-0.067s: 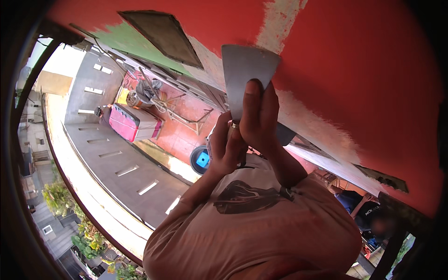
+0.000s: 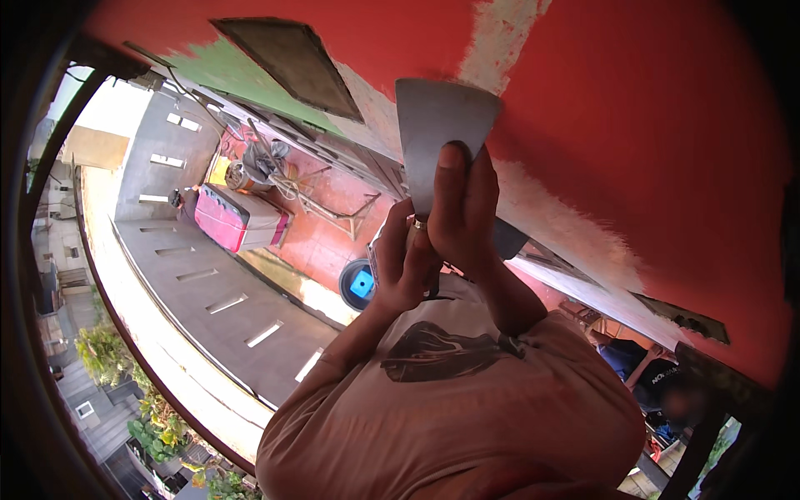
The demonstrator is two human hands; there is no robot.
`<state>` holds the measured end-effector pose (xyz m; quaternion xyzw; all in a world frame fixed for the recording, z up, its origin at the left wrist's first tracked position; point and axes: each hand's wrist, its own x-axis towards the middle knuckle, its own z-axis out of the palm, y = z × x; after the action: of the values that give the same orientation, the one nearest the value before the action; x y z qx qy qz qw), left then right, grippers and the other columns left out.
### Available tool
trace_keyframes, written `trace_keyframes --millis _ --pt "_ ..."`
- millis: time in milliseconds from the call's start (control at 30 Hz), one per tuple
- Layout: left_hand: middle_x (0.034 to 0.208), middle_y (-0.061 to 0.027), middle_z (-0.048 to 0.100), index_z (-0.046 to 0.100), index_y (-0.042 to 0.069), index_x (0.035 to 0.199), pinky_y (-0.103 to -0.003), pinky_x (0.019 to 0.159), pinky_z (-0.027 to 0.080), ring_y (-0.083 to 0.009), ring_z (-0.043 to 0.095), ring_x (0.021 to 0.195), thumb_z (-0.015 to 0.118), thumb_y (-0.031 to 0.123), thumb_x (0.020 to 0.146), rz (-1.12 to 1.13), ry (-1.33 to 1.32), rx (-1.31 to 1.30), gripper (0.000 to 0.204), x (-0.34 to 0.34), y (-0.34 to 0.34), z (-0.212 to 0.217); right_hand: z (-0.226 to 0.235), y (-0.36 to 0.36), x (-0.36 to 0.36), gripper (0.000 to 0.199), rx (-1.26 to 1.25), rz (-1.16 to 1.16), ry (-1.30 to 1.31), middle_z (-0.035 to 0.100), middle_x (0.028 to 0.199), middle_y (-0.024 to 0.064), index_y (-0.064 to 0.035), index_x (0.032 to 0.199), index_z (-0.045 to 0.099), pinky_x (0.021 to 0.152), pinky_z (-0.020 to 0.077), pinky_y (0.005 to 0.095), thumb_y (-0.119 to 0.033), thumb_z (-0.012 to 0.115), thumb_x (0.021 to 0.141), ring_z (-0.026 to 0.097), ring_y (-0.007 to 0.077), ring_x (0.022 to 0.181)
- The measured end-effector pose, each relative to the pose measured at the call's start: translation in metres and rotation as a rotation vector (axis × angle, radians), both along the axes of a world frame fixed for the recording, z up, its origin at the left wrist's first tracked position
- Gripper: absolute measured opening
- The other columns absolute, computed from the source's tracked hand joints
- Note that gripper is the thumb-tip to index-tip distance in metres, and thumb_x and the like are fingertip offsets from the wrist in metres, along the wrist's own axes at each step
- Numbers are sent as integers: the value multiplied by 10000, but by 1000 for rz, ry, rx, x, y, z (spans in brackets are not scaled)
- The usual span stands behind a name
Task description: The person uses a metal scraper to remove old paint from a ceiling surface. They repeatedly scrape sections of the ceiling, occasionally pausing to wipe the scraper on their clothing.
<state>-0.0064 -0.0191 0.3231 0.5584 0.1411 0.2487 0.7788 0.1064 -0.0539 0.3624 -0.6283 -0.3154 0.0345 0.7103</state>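
Wide grey metal scraper blade (image 2: 442,125) stands upright against the red painted wall (image 2: 633,117), its edge at a scraped pale patch (image 2: 500,37). My right hand (image 2: 462,217) is raised with fingers pressed flat along the blade, gripping it. My left hand (image 2: 404,262) is curled closed just beside and below, clasping the handle.

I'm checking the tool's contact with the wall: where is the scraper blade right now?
In the head view, the scraper blade sits upper centre, pressed on the red wall beside a scraped pale patch, gripped below by the right hand and left hand.
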Motion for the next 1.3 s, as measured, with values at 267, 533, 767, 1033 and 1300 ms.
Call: trace_keyframes --millis 267,533,767,1033,1300 --pt "746 -37 546 358 -70 1321 -244 503 344 -75 468 598 421 207 998 80 -56 272 430 11 5 12 17 5 6 214 -61 -109 -191 581 734 206 42 1084 489 513 419 440 -149 462 992 559 364 575" --pt "697 3 526 366 -57 1308 -219 506 325 -46 449 575 407 218 1005 43 -56 87 411 6 4 22 26 8 4 224 26 -76 -185 575 769 201 40 1094 487 505 439 455 -160 457 998 595 366 621" --pt "838 -70 579 374 -73 1320 -243 549 377 -80 502 677 424 216 1002 151 -30 439 433 9 9 19 31 9 4 297 -7 -109 -248 603 815 214 51 1202 467 505 428 440 -172 457 1006 598 370 641" --pt "904 -88 589 385 -78 1313 -256 588 399 -88 510 710 432 214 999 123 -122 302 431 11 11 26 37 11 2 262 13 -93 -162 599 814 217 41 1173 480 544 427 445 -157 466 1002 581 365 637" --pt "832 -47 586 419 -61 1286 -235 577 371 -68 491 689 456 262 994 17 -199 55 436 12 15 37 40 14 4 234 81 -36 -41 595 745 180 29 1124 489 521 423 405 -173 458 1010 578 298 582"
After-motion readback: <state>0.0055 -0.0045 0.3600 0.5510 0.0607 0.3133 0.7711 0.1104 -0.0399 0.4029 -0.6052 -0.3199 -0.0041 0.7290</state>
